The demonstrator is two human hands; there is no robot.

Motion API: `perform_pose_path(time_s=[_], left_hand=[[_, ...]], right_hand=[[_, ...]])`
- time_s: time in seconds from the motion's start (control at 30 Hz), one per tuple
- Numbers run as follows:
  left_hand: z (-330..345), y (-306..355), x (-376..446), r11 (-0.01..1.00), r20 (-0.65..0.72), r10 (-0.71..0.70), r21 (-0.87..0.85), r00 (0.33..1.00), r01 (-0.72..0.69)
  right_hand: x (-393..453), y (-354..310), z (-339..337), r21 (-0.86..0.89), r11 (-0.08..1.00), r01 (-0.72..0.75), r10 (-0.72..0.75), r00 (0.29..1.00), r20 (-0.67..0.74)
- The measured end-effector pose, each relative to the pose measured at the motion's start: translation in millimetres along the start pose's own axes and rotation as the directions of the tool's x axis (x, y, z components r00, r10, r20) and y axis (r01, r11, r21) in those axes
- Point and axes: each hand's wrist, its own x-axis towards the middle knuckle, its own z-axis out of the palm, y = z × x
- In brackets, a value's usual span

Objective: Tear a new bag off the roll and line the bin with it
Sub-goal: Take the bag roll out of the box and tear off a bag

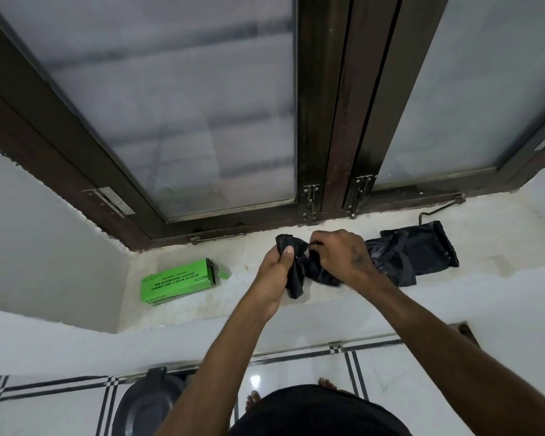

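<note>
Head view: left hand (276,269) clamped on bag (296,278), right hand (340,259) pinching next to it, likely to part it from roll (419,250) stretched along sill (485,278). Green box (178,281) well left; bin (148,401) down on floor, unlined.

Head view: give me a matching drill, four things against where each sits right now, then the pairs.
Things:
1. green box
2. black bag roll
3. dark bin
4. left hand

Places:
A. on the tiled floor, below the ledge
B. on the ledge, right of both hands
C. gripping the bag's free end
D. on the ledge, left of both hands, one end open

Pairs: 1-D, 2-B, 3-A, 4-C
</note>
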Motion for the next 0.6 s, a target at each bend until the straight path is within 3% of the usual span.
perform_pose_path(time_s=[0.13, 0.33, 0.4, 0.5, 0.6], left_hand=[[-21, 21, 5, 0.963, -0.104, 0.044, -0.261, 0.994, -0.070], [-31, 25, 12, 0.923, -0.209, 0.000, -0.377, 0.978, -0.081], [-30, 22, 12, 0.916, -0.211, -0.007, -0.394, 0.978, -0.078], [-23, 18, 10, 0.889, -0.215, -0.028, -0.452, 0.976, -0.074], [-14, 14, 11, 0.868, -0.202, -0.090, -0.496, 0.975, -0.023]], right_hand=[[-8, 41, 8, -0.123, 0.990, -0.063, 0.059, 0.998, -0.030], [-3, 54, 7, -0.200, 0.979, 0.029, -0.062, 0.985, -0.160], [-2, 50, 0, -0.121, 0.993, 0.011, -0.031, 0.986, -0.163], [-6, 33, -17, 0.156, 0.987, 0.031, -0.011, 0.992, -0.129], [-9, 6, -30, 0.343, 0.939, 0.034, -0.032, 0.999, -0.012]])
